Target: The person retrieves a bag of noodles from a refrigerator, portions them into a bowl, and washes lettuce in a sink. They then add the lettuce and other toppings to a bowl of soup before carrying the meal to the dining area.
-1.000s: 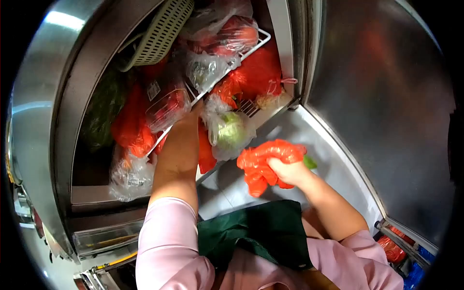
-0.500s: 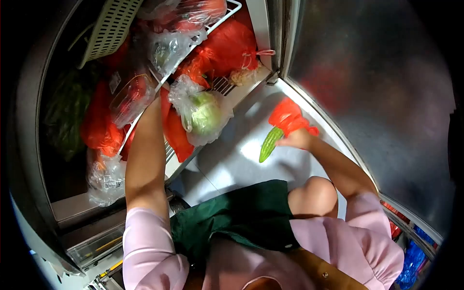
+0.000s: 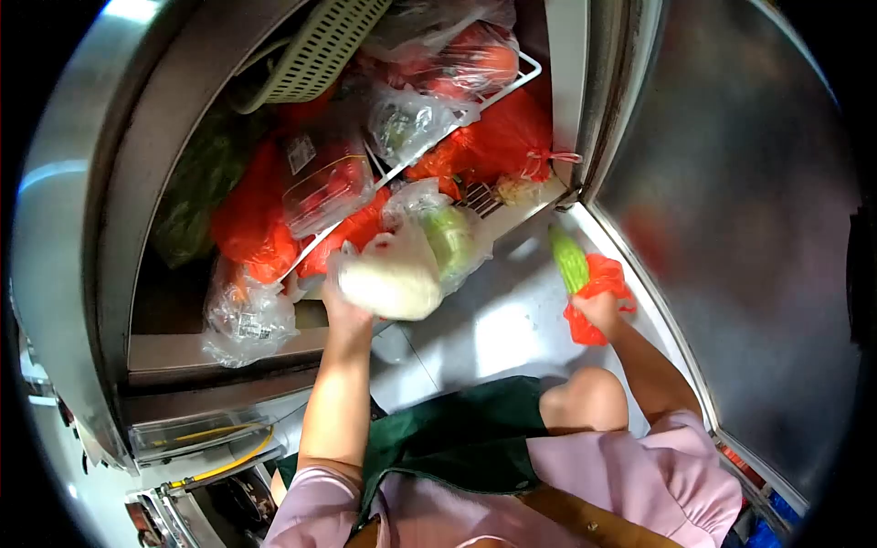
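Note:
My left hand holds a pale white vegetable in a clear plastic bag at the front of the fridge shelf; the bag partly hides its fingers. Right beside it, a round green vegetable in a clear bag rests at the shelf's edge. On the right, over the floor, my right hand is closed round a red plastic bag, from which a green bitter melon sticks out, its free end pointing up in the view.
A white wire rack holds bagged produce and a clear plastic box. A light green basket is at the upper left. The metal fridge door stands open on the right, above the pale floor.
My left hand has come out from behind the rack with the white bagged vegetable. The bitter melon has swung from pointing down to pointing up. The whole view has shifted.

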`<state>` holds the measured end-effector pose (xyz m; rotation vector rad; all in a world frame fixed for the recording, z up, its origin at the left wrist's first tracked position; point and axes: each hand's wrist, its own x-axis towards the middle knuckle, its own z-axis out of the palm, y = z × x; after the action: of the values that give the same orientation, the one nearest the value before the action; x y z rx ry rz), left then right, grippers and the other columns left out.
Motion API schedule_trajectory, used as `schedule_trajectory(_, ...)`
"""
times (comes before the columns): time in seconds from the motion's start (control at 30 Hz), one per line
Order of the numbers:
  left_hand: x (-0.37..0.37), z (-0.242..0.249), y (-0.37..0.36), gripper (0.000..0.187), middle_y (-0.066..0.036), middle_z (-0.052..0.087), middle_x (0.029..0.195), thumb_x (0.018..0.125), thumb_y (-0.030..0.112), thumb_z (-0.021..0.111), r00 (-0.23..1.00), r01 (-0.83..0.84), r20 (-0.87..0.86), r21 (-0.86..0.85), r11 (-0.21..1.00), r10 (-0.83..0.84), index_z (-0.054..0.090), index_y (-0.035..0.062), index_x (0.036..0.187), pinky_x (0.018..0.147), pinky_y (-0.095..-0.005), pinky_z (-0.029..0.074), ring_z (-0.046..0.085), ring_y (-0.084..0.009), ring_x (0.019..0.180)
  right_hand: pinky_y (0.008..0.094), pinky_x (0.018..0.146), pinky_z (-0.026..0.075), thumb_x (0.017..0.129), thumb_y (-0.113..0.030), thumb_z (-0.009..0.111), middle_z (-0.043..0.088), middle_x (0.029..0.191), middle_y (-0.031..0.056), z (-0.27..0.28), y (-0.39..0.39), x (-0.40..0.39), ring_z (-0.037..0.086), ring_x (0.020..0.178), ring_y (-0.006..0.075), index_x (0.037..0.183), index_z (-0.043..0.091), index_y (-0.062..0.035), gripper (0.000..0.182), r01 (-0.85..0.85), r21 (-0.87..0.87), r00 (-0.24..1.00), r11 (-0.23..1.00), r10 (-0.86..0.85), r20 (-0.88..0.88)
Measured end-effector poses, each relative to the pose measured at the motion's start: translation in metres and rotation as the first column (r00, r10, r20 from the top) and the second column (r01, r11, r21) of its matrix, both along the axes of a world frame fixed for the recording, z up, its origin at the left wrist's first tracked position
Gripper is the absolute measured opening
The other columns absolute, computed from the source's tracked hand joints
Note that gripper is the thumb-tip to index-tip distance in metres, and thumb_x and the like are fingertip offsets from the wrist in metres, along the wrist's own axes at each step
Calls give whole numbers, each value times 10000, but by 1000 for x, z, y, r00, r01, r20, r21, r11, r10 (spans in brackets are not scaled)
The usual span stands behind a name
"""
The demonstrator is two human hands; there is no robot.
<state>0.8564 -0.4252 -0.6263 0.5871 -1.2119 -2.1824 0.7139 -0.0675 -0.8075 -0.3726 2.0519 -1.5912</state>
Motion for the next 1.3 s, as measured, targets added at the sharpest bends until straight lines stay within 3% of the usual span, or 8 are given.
schedule_trajectory(0.07,38,-37,-27,196,-54,490,791,862,262,390,920,255,381,-756,603,89,460,85,819,720,-369,433,501,-192,759,348,783,421,666,-187,639,565,948,148,35,-21,-20,537,898,282,1033,509,-13,427,-8,193,976,981,50,-212)
schedule_trajectory(0.1,16,36,35,165,-48,483,831,856,243,394,994,-13,108,-32,999,16,452,98,802,731,-363,426,494,-199,789,355,794,416,672,-188,631,566,949,144,54,-42,-41,533,905,287,1031,514,-12,417,-17,355,912,935,160,-377)
schedule_trajectory(0.3,34,55,42,172,-27,464,797,850,261,416,816,175,379,-882,439,437,458,103,797,697,-345,437,492,-194,771,378,773,433,670,-334,549,563,962,199,114,-168,-86,550,882,317,962,558,-33,419,-292,654,813,698,541,-215)
schedule_trajectory(0.37,38,62,47,165,-24,451,778,844,252,422,990,-132,85,249,959,115,463,101,790,697,-354,433,485,-198,769,387,771,433,678,-366,550,559,965,206,89,-206,-91,547,884,327,965,556,-32,441,-260,628,823,734,508,-253)
schedule_trajectory(0.6,50,50,40,172,-42,417,765,818,257,490,975,-193,155,256,947,157,462,87,806,669,-341,426,469,-187,733,383,814,398,719,-431,536,536,1007,243,33,-221,-97,516,954,333,986,543,43,544,82,56,991,995,-76,-106)
schedule_trajectory(1.0,45,-12,41,187,-25,413,718,844,276,435,998,37,17,620,784,-60,464,91,852,610,-308,398,437,-158,678,346,766,427,603,-259,646,579,953,149,140,-192,-53,547,872,318,1015,561,-62,464,2,455,769,891,290,-570)
schedule_trajectory(1.1,36,-5,74,334,-20,358,577,870,346,395,795,218,490,317,923,-356,467,53,1013,460,-269,359,368,-141,491,338,729,451,606,-129,632,583,946,128,131,-138,-59,560,838,256,1031,537,-12,451,-330,228,940,916,341,-9)
schedule_trajectory(1.3,17,-80,139,528,-53,546,752,833,416,443,490,559,-180,816,149,-853,385,31,1190,550,-266,450,524,-152,634,358,862,398,699,-205,625,536,1071,99,184,-48,38,538,939,216,1167,422,-20,543,84,-605,525,792,480,702)
